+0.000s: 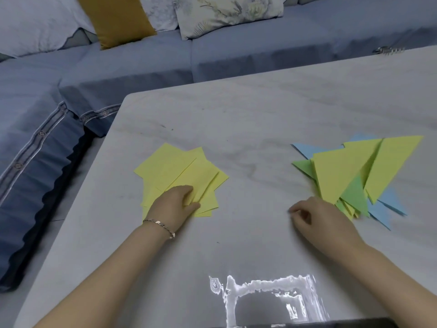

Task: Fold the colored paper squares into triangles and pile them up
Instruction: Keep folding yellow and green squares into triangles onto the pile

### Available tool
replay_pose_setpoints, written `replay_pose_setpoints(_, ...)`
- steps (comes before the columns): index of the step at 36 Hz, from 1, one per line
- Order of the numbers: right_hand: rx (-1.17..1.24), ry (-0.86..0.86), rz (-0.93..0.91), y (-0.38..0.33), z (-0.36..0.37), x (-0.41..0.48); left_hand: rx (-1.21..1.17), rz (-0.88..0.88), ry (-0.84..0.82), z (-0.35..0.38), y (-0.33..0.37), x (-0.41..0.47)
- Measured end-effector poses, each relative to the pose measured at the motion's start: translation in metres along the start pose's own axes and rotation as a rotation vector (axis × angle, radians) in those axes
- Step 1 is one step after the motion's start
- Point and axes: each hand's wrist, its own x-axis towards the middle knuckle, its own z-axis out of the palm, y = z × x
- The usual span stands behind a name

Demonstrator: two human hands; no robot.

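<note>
Where the left hand [173, 201] pinches, yellow squares [179, 170] lie beneath.

You're in a home living room: a blue sofa [142, 60] wraps the far and left sides of the table [260, 110], and cushions [227, 13], one mustard, one floral, lean beyond the table.
</note>
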Motion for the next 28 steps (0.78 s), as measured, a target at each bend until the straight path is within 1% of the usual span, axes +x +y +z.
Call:
replay_pose_setpoints(3,0.017,-0.073,-0.049,-0.008,0.003,-0.003,-0.189,-0.072,0.023,-0.007,-0.009,0.003)
replay_pose_setpoints(5,0.037,-0.099,-0.077,-0.011,0.006,-0.003,-0.26,-0.109,0.059,-0.01,-0.012,0.002)
replay_pose_setpoints(8,0.057,-0.099,-0.125,-0.013,0.011,-0.004,-0.28,-0.069,0.205,-0.014,-0.008,-0.002)
replay_pose_setpoints(10,0.114,-0.025,-0.166,-0.013,0.014,-0.006,-0.356,-0.012,0.299,-0.017,0.004,-0.011)
replay_pose_setpoints(11,0.146,0.051,-0.206,-0.015,0.014,-0.006,-0.405,0.053,0.336,-0.018,0.012,-0.017)
replay_pose_setpoints(12,0.166,0.137,-0.258,-0.016,0.014,-0.006,-0.422,0.163,0.379,-0.018,0.019,-0.023)
replay_pose_setpoints(14,0.181,0.275,-0.394,-0.02,0.012,-0.008,-0.398,0.431,0.414,-0.02,0.034,-0.035)
replay_pose_setpoints(17,0.127,0.327,-0.538,-0.029,0.007,-0.01,-0.382,0.748,0.436,-0.013,0.055,-0.049)
replay_pose_setpoints(18,0.117,0.339,-0.564,-0.029,0.008,-0.01,-0.38,0.82,0.452,-0.01,0.062,-0.052)
replay_pose_setpoints(20,0.134,0.358,-0.594,-0.026,0.011,-0.01,-0.384,0.893,0.48,-0.004,0.071,-0.055)
replay_pose_setpoints(22,0.187,0.371,-0.595,-0.017,0.015,-0.011,-0.403,0.868,0.481,0.001,0.07,-0.055)
replay_pose_setpoints(23,0.225,0.369,-0.588,-0.012,0.017,-0.011,-0.427,0.799,0.466,0.003,0.069,-0.055)
replay_pose_setpoints(25,0.288,0.35,-0.569,-0.001,0.019,-0.013,-0.552,0.536,0.384,0.003,0.066,-0.056)
replay_pose_setpoints(28,0.319,0.275,-0.573,0.008,0.021,-0.016,-0.778,0.122,0.168,0.003,0.066,-0.058)
